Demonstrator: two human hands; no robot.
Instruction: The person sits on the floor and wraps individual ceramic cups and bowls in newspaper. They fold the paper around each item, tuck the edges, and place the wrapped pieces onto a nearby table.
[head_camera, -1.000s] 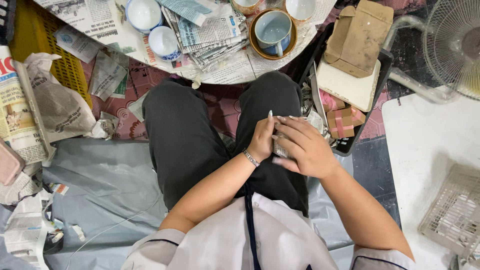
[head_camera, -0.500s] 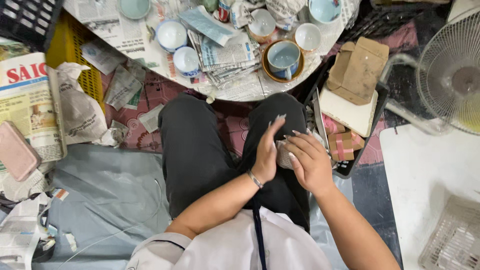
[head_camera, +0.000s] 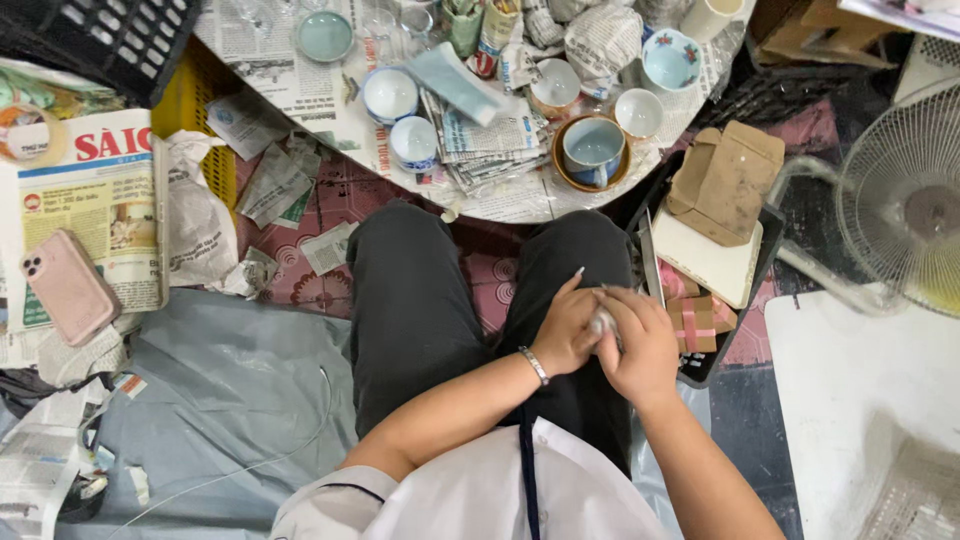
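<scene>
Looking down through the head camera, the person sits with both legs in dark trousers, and the two hands meet above the right thigh. The left hand (head_camera: 565, 335), a thin bracelet (head_camera: 534, 365) on its wrist, curls its fingers around a small pale object (head_camera: 603, 321), which seems to be wrapped in crumpled paper. The right hand (head_camera: 640, 345) closes over the same object from the other side, so both grips are pressed together on it and touch each other. Little of the object shows between the fingers, so its kind cannot be told.

Beyond the knees from the hands lies a round worktop (head_camera: 300, 90) covered in newspaper. On it stand several small white-and-blue cups (head_camera: 390, 95), a blue cup inside a brown bowl (head_camera: 592, 150), a folded stack of newspapers (head_camera: 490, 145) and a teal dish (head_camera: 325, 35). Just right of the hands sits a black tray (head_camera: 765, 235) holding small cardboard boxes (head_camera: 725, 180) and a cream pad (head_camera: 705, 262), with tape-striped little boxes (head_camera: 700, 320) nearest the right hand. Far right of the hands stands a wire-caged fan (head_camera: 905, 210). Well left of the hands, a pink phone (head_camera: 68, 287) rests on a newspaper, beside a yellow crate (head_camera: 195, 110) and grey plastic sheeting (head_camera: 230, 400) spread on the floor.
</scene>
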